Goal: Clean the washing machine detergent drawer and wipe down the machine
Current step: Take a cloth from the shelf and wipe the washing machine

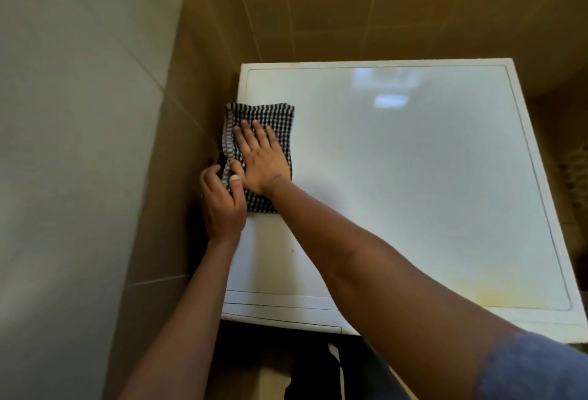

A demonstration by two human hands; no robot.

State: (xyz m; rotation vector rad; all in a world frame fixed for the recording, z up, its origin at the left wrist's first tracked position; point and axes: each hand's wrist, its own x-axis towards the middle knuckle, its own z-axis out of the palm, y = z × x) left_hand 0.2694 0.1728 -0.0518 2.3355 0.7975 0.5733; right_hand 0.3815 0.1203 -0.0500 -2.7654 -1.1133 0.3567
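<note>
Fingers (254, 132) of the right hand (262, 161) lie straight and spread, pressing a checked cloth (273, 116) flat onto the washing machine top (413, 177). The left hand (221, 205) curls round the cloth's bunched left side, thumb on top, pinching it. The cloth sits at the top's left edge, toward the back left corner. A yellowish stain (486, 296) marks the front right corner.

Dim warm light, soft blur, glare on machine top (413, 151)
</note>
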